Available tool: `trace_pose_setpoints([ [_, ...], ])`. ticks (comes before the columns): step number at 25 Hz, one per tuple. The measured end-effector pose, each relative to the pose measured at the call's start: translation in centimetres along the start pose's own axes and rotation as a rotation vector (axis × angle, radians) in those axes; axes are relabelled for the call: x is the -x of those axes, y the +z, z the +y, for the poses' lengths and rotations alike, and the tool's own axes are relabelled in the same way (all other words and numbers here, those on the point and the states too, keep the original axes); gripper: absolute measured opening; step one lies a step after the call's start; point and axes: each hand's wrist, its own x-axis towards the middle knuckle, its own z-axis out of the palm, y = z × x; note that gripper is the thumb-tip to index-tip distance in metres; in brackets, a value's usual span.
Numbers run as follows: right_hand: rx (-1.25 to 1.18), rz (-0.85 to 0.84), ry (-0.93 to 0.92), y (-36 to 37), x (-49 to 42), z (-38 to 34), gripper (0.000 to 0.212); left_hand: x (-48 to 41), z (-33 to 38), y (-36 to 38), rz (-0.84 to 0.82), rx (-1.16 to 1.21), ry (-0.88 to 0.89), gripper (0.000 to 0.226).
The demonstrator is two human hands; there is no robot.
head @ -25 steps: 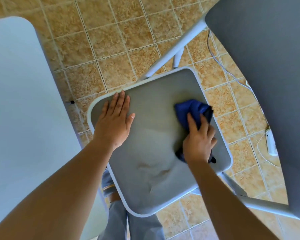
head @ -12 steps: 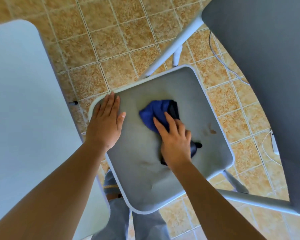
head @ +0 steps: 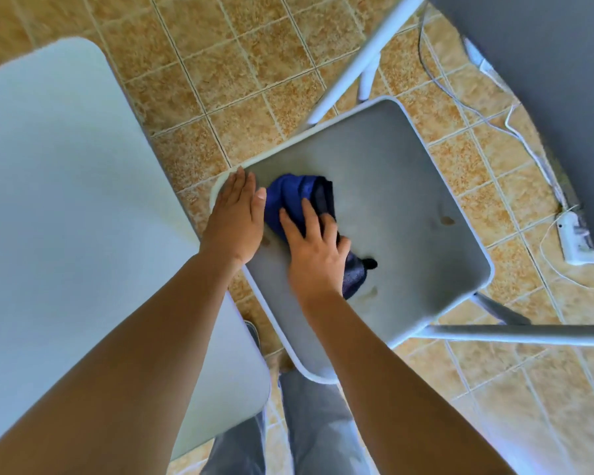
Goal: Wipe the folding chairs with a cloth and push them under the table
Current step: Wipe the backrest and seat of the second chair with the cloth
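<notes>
The tiled floor [head: 247,63] fills the view; a grey tabletop [head: 546,63] hangs over the upper right, a white surface [head: 66,200], prob. another chair seat, lies at left. Between them stands the folding chair [head: 391,186], its grey seat facing up. The left hand [head: 235,221] lies flat and released on the seat's left corner, fingers together, steadying it. The right hand [head: 314,250] presses down on the blue cloth [head: 294,197], fingers spread over it, just beside the left hand. A few brown spots [head: 446,220] remain on the seat, right side & near the wrist. To wipe well, I think the strokes should overlap and return to the right w/ firm pressure on those spots, left hand bracing the frame.
</notes>
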Motion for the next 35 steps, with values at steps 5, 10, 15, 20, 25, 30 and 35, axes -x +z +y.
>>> trace_pose_setpoints([
  [5, 0.118, 0.023, -0.194, 1.7, 9.5, 2.0, 0.057, -0.1, 0.0, -0.4, -0.016, 0.071, 0.025, 0.054],
  [10, 0.028, 0.069, 0.38, 0.8, 7.9, 6.4, 0.064, -0.4, -0.7, -0.3, -0.034, -0.062, 0.079, 0.057],
  [15, -0.069, 0.128, 0.416, 1.9, 6.8, 1.8, 0.062, 0.9, 0.7, 2.0, -0.046, -0.216, 0.227, 0.059],
  [20, 0.045, 0.069, 0.092, 3.5, 17.3, 3.7, 0.061, 2.2, 2.5, 5.5, 0.017, -0.316, 0.337, 0.06],
  [25, -0.004, 0.102, 0.562, 2.2, 15.2, 9.8, 0.062, 3.0, 3.1, 7.7, 0.109, -0.446, 0.478, 0.059],
  [30, -0.128, 0.13, 0.683, 1.3, 6.0, 7.2, 0.061, 2.2, 3.5, 8.6, 0.186, -0.498, 0.47, 0.058],
  [35, -0.019, 0.099, 0.363, 2.8, 12.4, 4.9, 0.053, 0.6, 3.6, 8.8, 0.227, -0.462, 0.417, 0.058],
])
